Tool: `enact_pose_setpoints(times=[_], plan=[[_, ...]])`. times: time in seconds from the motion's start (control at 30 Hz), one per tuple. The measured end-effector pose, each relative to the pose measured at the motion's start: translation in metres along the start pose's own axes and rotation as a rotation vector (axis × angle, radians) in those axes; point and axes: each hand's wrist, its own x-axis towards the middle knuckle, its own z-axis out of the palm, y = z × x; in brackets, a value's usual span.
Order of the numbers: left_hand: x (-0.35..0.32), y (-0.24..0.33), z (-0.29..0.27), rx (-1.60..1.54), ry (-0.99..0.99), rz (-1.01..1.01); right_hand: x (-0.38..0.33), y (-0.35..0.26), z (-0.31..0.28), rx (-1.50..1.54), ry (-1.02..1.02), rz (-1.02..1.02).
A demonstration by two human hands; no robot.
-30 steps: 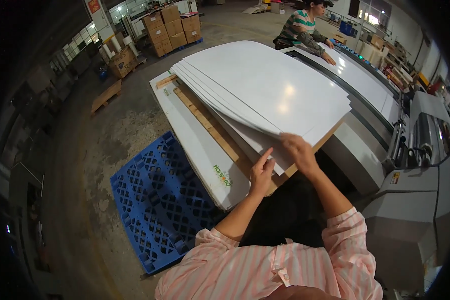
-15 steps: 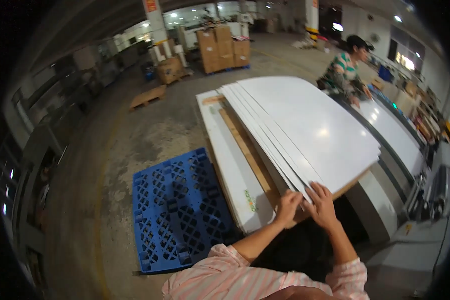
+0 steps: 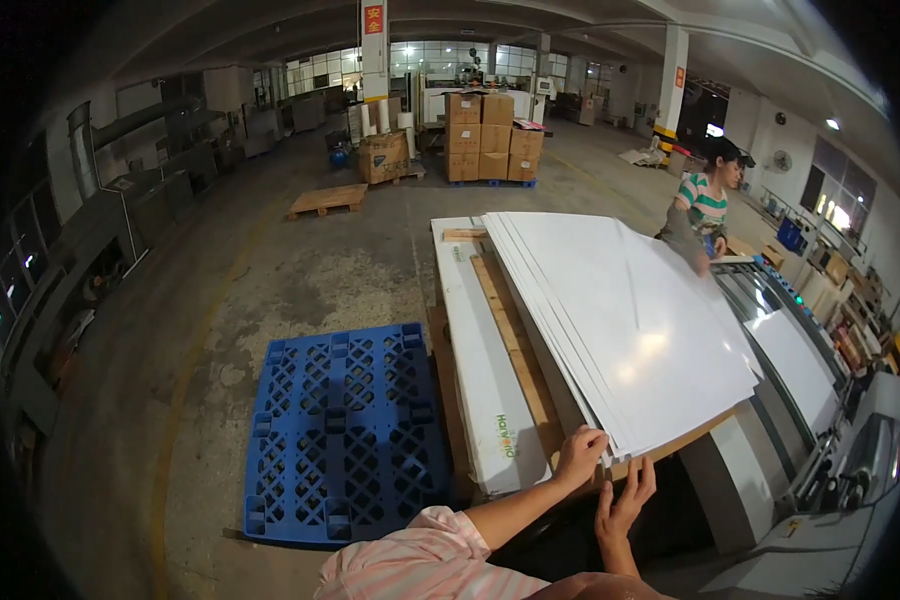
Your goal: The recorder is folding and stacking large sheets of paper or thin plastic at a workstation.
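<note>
A stack of large glossy white sheets (image 3: 630,330) lies in front of me, its left edges fanned out in steps. At the near left corner, my left hand (image 3: 580,457) is closed on the edge of the sheets, fingers curled over it. My right hand (image 3: 625,502) is just below the near edge, open, its fingers stretched up and the thumb apart. Its fingertips are close to the sheets' edge; whether they touch is hard to tell. The top sheet bulges slightly toward its far right part.
Left of the stack are a wooden strip (image 3: 515,345) and a long white package (image 3: 485,390). A blue plastic pallet (image 3: 335,425) lies on the floor. A machine with rails (image 3: 785,400) stands right; a co-worker (image 3: 705,205) is beyond it. Cardboard boxes (image 3: 480,140) stand farther back.
My right hand has drawn back off the sheets toward me and opened. My left hand stays at the corner. The top sheet now bulges, and the view has tilted up.
</note>
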Motion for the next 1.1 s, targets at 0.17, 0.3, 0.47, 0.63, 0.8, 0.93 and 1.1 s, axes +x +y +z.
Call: enact_pose_setpoints(times=[0.17,0.3,0.47,0.63,0.8,0.93,1.1], plan=[[0.002,-0.005,0.003,-0.014,0.010,0.024,-0.003,-0.008,-0.003,-0.004,-0.023,0.026],[0.002,-0.003,0.005,-0.025,0.011,0.048,-0.004,-0.013,-0.003,0.019,-0.030,0.074],[0.000,-0.003,0.002,0.002,-0.008,0.024,-0.008,-0.024,-0.001,0.054,-0.050,0.065],[-0.003,-0.007,0.004,-0.005,0.056,0.072,-0.014,-0.038,-0.004,0.075,-0.054,0.085],[-0.001,0.001,-0.001,-0.017,0.024,0.076,-0.017,-0.054,-0.008,0.080,-0.082,0.093],[0.000,-0.005,0.002,-0.031,0.019,0.071,-0.019,-0.064,-0.008,0.072,-0.084,0.073],[0.002,-0.009,0.005,0.017,0.001,0.103,-0.022,-0.075,-0.011,0.020,-0.058,0.051]])
